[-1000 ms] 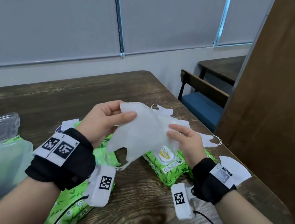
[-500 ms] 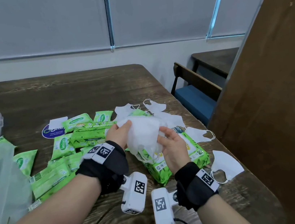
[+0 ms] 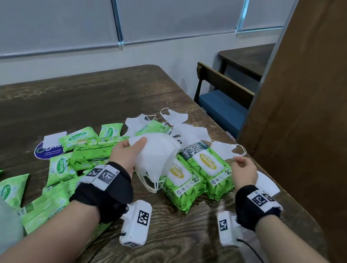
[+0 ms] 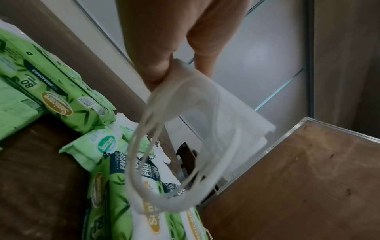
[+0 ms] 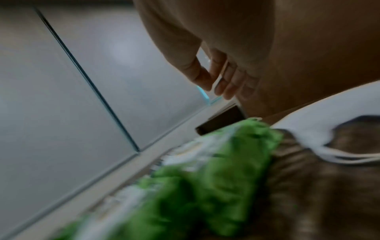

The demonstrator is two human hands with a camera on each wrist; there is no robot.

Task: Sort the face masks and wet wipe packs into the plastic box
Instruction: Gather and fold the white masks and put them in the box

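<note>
Dark wooden table [image 3: 97, 102] holds scattered green wipe packs [image 3: 196, 172] and loose masks. Left hand [image 3: 127, 155] grips a stack of white face masks [image 3: 158, 153] above the packs; right hand [image 3: 242, 170] hovers empty, fingers loosely curled, beside them.

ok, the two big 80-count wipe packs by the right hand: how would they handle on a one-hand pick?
The two large wipe packs look full and plump, so probably heavy for their size. The film wrapper is glossy, likely slick, and should give under the fingers rather than stay rigid. They lie flat side by side on the table, so rolling or tipping seems unlikely. The right hand hovers just beside them, empty.
</note>
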